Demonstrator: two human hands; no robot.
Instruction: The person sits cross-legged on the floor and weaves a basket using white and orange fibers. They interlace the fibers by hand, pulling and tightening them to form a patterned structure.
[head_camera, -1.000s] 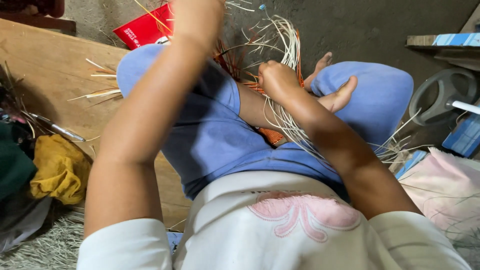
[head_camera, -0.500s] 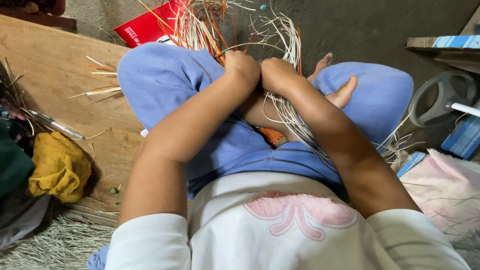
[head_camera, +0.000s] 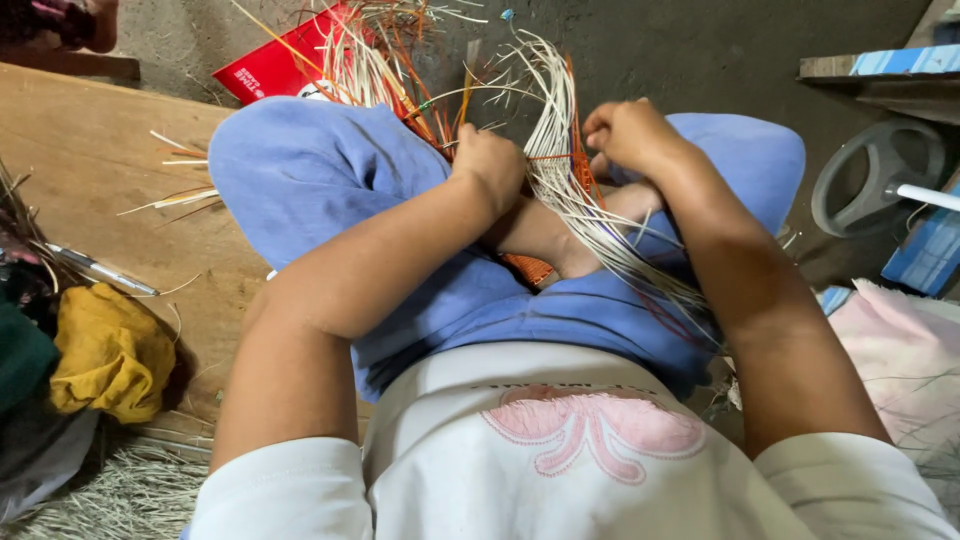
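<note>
Centre frame, the left hand (head_camera: 490, 165) is closing its fingers on the bundle of pale and orange wicker strands (head_camera: 560, 190) over the lap, while the right hand (head_camera: 628, 135) is pinching strands beside it; keeping them taut looks wise.

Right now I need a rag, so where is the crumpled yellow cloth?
In the head view, the crumpled yellow cloth lies at far left on the wooden board, beside the person's left elbow.

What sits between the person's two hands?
In the head view, a bundle of pale and orange strips fans upward between the left hand and right hand.
</note>
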